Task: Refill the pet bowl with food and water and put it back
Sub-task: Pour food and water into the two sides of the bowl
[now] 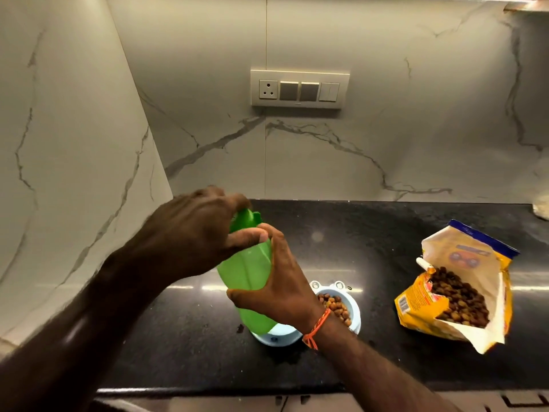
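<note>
A green plastic bottle (249,275) stands over the left half of the pale blue double pet bowl (355,318) on the black counter. My right hand (285,281) grips the bottle's body from the right side. My left hand (190,233) closes over the bottle's top, with the thumb against its neck; the cap is hidden under my fingers. The bowl's right compartment holds brown kibble (335,306). The left compartment is hidden behind the bottle and my wrist.
An open yellow bag of kibble (457,289) lies on the black counter (371,251) to the right, with a white stick at its mouth. Marble walls close the left side and the back. A switch panel (300,89) sits on the back wall.
</note>
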Tool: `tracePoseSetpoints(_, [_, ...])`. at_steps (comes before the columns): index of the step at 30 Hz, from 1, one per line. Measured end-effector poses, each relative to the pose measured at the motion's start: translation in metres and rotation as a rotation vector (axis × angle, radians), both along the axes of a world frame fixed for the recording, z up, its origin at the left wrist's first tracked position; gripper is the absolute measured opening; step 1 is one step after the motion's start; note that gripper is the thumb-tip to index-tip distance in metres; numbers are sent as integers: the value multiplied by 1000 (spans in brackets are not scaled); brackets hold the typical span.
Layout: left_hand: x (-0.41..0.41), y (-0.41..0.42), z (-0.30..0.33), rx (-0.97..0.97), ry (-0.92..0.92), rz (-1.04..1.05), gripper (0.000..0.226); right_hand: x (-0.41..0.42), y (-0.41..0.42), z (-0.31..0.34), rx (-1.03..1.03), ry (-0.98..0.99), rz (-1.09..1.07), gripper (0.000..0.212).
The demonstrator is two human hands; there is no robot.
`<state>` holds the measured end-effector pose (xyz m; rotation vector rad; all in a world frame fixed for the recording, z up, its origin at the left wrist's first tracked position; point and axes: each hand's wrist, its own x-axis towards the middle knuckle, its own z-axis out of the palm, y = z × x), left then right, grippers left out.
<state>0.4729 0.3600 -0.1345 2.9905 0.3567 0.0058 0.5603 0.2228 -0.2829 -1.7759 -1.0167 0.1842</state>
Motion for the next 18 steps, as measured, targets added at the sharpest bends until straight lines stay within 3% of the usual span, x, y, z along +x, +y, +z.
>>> tracePoseSetpoints(1, [-1,1,-1,-79,-9,-107,42,-1,1,0,0,-3,-2,105])
tracePoseSetpoints(2, [-3,3,-1,-157,6,-210,39,-1,2,0,8,-3,-3,108])
tracePoseSetpoints(5, [-9,6,2,-366,0,-255,58,-2,3,0,24,16,-9,107])
tracePoseSetpoints(9, [-3,13,0,2,-79,73,97,-7,7,2,-15,-25,-35,104])
tracePoseSetpoints(10, [-2,13,0,25,-89,89,94,-8,8,1,-17,-30,-37,104])
tracePoseSetpoints(14, [-4,13,-3,-90,-92,-170,34,-8,6,-4,-11,-12,-45,105])
tracePoseSetpoints(16, [-5,16,-3,-312,-57,-305,41,-8,4,-5,-8,-8,-64,108])
tracePoseSetpoints(18, [-7,18,-6,-421,-51,-284,48,-7,5,-5,4,6,-80,107])
